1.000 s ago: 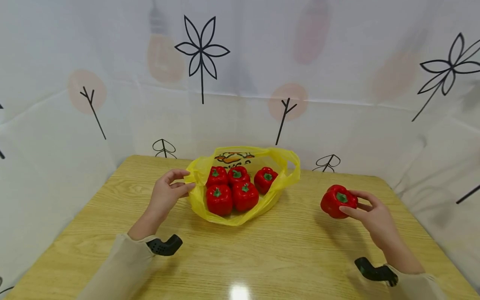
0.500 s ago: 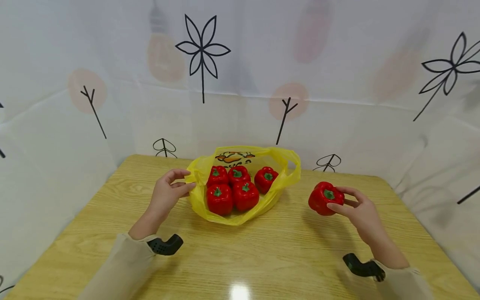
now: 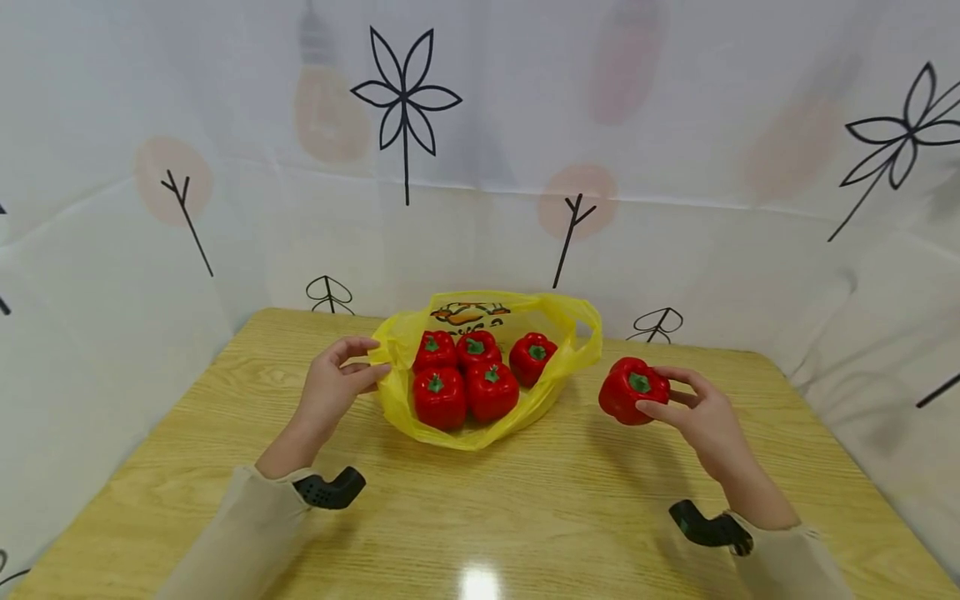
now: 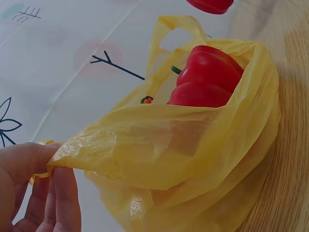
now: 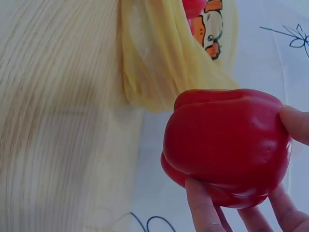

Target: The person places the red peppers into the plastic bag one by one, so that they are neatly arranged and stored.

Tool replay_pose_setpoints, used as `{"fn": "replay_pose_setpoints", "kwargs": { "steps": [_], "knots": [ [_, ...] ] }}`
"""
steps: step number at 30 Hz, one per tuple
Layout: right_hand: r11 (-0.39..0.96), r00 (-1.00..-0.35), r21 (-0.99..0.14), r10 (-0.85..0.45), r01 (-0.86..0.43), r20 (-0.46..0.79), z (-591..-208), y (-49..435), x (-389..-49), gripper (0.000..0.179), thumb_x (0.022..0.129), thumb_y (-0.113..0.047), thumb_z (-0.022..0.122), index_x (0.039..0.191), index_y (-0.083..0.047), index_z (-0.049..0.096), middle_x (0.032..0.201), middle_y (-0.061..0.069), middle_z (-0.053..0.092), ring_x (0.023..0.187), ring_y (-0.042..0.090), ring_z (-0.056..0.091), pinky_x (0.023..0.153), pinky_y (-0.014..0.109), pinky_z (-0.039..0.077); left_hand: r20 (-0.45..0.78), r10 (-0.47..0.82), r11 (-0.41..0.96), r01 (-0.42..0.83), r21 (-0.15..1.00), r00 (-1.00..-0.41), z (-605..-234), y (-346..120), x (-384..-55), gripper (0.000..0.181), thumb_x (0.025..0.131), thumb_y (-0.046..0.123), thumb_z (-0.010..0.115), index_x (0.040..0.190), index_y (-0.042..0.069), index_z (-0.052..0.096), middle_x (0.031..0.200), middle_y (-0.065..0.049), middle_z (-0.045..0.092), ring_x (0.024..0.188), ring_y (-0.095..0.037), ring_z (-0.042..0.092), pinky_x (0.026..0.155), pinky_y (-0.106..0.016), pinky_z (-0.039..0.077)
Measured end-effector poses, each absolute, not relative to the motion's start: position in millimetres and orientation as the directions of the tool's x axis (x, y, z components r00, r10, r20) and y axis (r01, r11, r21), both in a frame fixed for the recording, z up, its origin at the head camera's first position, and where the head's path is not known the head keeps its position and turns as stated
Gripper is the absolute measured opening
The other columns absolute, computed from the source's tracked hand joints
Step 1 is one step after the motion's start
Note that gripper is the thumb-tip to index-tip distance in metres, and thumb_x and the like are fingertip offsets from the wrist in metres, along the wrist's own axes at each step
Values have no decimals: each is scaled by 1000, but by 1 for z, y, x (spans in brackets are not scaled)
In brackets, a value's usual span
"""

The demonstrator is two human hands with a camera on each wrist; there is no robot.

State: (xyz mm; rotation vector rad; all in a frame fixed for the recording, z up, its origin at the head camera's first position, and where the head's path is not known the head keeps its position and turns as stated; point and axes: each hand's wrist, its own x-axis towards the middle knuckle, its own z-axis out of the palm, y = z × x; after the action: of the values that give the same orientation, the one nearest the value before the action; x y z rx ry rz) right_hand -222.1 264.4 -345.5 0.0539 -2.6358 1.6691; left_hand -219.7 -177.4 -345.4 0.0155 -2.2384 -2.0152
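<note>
A yellow plastic bag [image 3: 472, 437] lies on the table with its mouth open toward me, several red bell peppers [image 3: 491, 392] inside. My left hand [image 3: 333, 379] pinches the bag's left edge between thumb and fingers; the left wrist view shows the bunched film [image 4: 67, 154] there. To the right of the bag, my right hand [image 3: 701, 417] holds another red bell pepper [image 3: 630, 392] by its side, green stem facing me. In the right wrist view, this bell pepper [image 5: 227, 145] sits between thumb and fingertips, raised over the table, with the bag just beyond it.
The wooden table [image 3: 450, 517] reaches back to a white patterned cloth [image 3: 480, 242] hanging behind it. On the bag's right side a looped handle [image 3: 588, 329] stands up. Each wrist carries a black device, one at the left sleeve [image 3: 330, 490].
My right hand has carried its bell pepper leftward and slightly up, closer to the bag. The left hand and the bag stay where they were.
</note>
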Motion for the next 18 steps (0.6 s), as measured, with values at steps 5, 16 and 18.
{"fn": "replay_pose_setpoints", "kwargs": {
  "steps": [5, 16, 18],
  "knots": [
    [420, -998, -905, -35, -62, 53, -341, 255, -222, 67, 84, -30, 70, 136, -2, 38, 141, 17, 31, 122, 40, 35, 80, 29, 49, 91, -88, 112, 81, 990, -992, -344, -177, -220, 37, 85, 12, 70, 117, 2, 53, 112, -12, 53, 82, -15, 61, 75, -30, 54],
    [390, -996, -918, -73, -75, 50, -336, 232, -227, 65, 85, -25, 70, 137, -4, 38, 140, 17, 33, 122, 38, 37, 87, 40, 48, 98, -85, 106, 89, 990, -992, -345, -177, -219, 38, 85, 11, 69, 117, 1, 53, 112, -12, 52, 82, -14, 61, 75, -30, 54],
    [388, -996, -919, -80, -75, 48, -335, 226, -229, 65, 85, -25, 70, 137, -4, 38, 141, 17, 34, 122, 38, 38, 89, 43, 47, 94, -83, 105, 85, 991, -992, -346, -177, -219, 37, 85, 12, 69, 117, 2, 52, 112, -12, 52, 82, -14, 61, 76, -30, 54]
  ]
}}
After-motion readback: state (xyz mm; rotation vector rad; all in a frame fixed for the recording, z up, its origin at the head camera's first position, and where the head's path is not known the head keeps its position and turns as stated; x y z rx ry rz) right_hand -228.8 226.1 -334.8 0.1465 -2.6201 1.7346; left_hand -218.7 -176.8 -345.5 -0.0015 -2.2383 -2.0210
